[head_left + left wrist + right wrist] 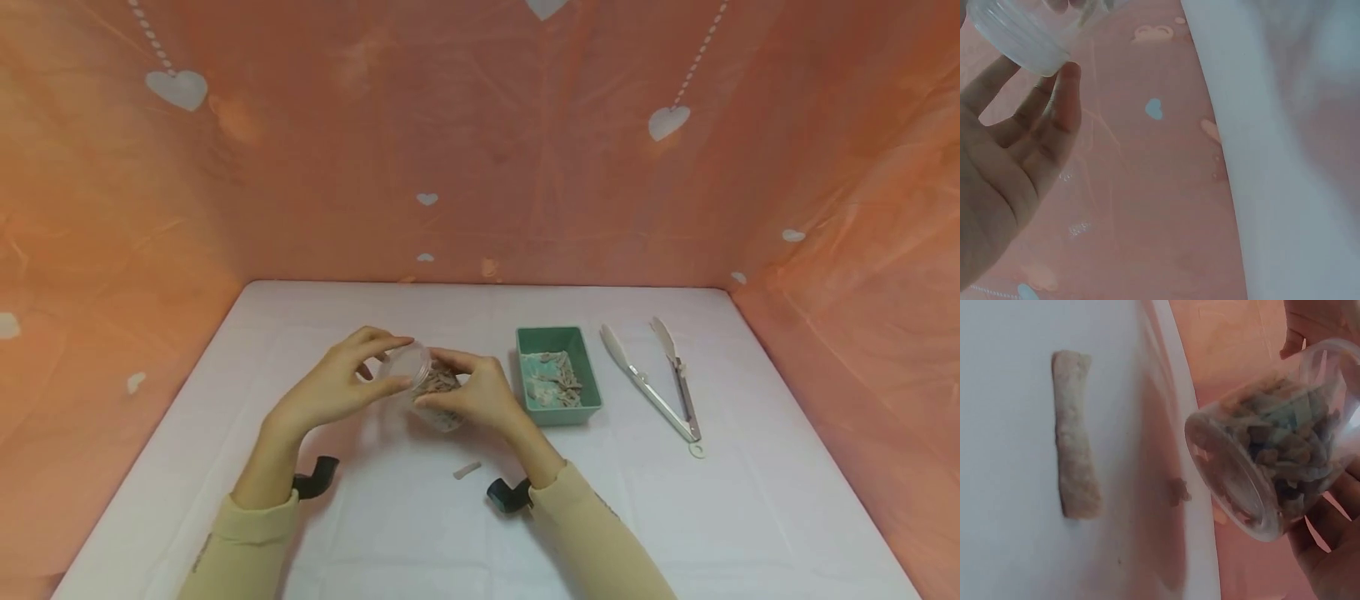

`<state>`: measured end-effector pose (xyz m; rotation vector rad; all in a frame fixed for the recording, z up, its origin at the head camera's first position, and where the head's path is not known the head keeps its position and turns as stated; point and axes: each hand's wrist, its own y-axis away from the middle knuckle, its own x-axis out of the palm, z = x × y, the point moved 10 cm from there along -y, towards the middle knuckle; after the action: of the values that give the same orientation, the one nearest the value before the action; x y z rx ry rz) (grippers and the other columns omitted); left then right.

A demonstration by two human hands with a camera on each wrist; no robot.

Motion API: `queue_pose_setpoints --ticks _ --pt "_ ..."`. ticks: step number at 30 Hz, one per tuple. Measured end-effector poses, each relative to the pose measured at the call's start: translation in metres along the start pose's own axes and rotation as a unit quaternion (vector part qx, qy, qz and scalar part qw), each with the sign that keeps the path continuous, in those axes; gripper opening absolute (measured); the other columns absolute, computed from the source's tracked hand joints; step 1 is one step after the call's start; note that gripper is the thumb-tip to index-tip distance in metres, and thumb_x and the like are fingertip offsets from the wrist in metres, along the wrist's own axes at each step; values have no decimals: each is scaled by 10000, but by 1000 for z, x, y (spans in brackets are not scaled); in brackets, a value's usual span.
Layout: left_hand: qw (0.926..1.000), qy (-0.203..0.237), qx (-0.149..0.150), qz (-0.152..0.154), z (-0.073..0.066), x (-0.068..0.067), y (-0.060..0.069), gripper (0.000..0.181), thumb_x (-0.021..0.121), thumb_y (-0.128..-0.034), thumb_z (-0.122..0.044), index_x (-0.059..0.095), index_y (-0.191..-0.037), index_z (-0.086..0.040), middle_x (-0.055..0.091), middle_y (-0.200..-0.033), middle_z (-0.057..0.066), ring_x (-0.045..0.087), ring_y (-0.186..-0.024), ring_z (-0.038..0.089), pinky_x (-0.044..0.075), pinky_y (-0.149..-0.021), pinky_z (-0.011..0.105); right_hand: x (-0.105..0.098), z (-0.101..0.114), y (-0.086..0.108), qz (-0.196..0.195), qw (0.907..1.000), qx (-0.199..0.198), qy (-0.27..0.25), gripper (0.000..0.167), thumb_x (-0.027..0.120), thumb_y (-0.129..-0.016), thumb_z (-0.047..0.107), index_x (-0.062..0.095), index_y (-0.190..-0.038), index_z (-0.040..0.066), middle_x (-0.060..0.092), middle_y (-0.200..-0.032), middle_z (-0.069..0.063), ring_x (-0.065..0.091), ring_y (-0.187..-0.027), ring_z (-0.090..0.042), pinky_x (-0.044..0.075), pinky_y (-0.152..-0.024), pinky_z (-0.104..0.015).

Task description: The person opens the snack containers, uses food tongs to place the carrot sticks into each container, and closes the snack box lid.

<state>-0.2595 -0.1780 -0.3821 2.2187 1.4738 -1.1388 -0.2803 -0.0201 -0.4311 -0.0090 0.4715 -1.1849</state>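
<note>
A clear plastic jar (438, 382) full of brownish dried strips is gripped by my right hand (480, 387), its thumb and fingers on either side. The jar (1266, 450) leans well over above the table, its mouth toward the left hand. My left hand (341, 379) pinches a round clear lid (406, 364) by its rim, against or very near the jar's mouth; whether it is seated I cannot tell. In the left wrist view the lid (1019, 37) lies across curled fingertips. Below the hands, one pale strip (467, 470) lies on the white table; the right wrist view shows this strip (1075, 434) close up.
Right of the hands stands a green rectangular tray (562, 416) with more strips inside. Farther right, spread metal tongs (658, 404) lie on the white table (750, 483). Orange cloth walls (480, 167) with white hearts enclose the back and sides.
</note>
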Motion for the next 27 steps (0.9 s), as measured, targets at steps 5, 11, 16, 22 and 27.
queue_pose_setpoints --ticks 5,11,16,22,27 --pt "9998 -96 31 -163 -4 -2 0 573 841 -901 -263 648 -1416 -100 629 -1306 83 607 -1052 212 591 -844 416 -3 4 0 -107 9996 -112 239 676 985 -704 182 723 -1321 92 759 -1210 -47 686 -1074 -189 581 -909 -403" --pt "9980 -284 520 -234 -16 -6 3 573 887 -843 -180 681 -1359 -41 638 -1296 86 620 -1043 222 546 -882 456 -1 6 1 23 9996 -245 103 680 984 -699 153 720 -1321 77 751 -1235 -61 689 -1084 -208 590 -909 -450" --pt "9977 -212 622 -160 -17 -6 4 583 884 -839 -150 666 -1362 -11 617 -1331 109 618 -1139 288 520 -952 500 2 3 1 116 9996 -237 -103 676 971 -718 130 706 -1337 64 736 -1269 -72 687 -1131 -221 584 -939 -489" --pt "9970 -54 678 -380 -15 -7 1 589 874 -836 -117 657 -1374 -18 603 -1340 96 582 -1226 278 502 -984 492 4 0 0 75 9986 -100 -521 659 930 -774 89 671 -1379 57 708 -1323 -90 657 -1222 -261 543 -1021 -505" --pt "9963 -101 695 -485 -14 -8 1 594 881 -831 -131 655 -1367 -11 598 -1333 97 574 -1220 285 503 -973 487 10 -4 0 122 9980 59 -622 677 906 -805 81 626 -1420 47 668 -1386 -113 609 -1308 -300 502 -1091 -488"
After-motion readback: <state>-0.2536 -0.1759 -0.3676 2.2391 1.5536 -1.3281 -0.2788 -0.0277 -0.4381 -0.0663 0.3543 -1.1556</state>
